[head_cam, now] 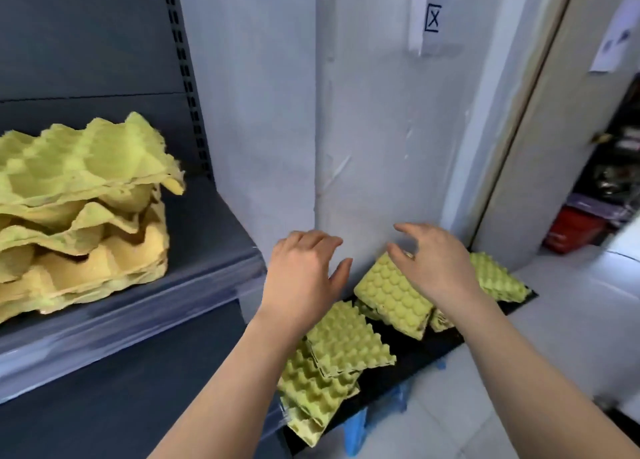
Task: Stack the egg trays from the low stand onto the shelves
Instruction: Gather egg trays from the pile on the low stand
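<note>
Yellow-green egg trays lie in loose piles on a black low stand (412, 358) by the wall: a near pile (332, 365), a tilted middle pile (391, 292) and a far pile (498, 278). A messy stack of egg trays (83, 202) sits on the dark grey shelf (204, 237) at the left. My left hand (301, 278) hovers above the near pile, fingers relaxed, holding nothing. My right hand (433, 261) hangs over the middle pile with spread fingers, also holding nothing. Both hands are apart from the trays.
The stand rests on blue legs (356, 431). A grey wall corner (318, 147) stands right behind the stand. An open door (540, 147) at the right leads to a room with a red crate (571, 230). Pale floor tiles lie to the right.
</note>
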Motion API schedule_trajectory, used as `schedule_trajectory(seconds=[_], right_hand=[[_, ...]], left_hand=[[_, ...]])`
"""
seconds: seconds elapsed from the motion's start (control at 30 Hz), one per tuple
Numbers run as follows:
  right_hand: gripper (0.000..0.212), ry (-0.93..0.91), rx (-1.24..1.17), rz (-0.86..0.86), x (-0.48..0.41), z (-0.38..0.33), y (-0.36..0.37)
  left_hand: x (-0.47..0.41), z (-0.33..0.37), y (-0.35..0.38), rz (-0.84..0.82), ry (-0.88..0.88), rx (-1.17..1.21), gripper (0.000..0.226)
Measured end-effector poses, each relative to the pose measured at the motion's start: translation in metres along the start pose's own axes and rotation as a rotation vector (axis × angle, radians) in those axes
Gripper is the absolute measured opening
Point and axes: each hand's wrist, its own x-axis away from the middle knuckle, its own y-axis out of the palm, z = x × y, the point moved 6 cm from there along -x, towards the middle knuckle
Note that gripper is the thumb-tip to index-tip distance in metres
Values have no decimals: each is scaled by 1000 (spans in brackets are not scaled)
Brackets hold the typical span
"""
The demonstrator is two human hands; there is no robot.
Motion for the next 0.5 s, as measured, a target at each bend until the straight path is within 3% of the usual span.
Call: schedule_trajectory(seconds=[0.23,0.5], right_hand=[[41,141,95,-126,-20,141,31],[35,274,121,-249,-75,299,54]], left_hand=[[-32,48,148,-208,-4,49,27],[-80,95,318,-424,-170,120,33]])
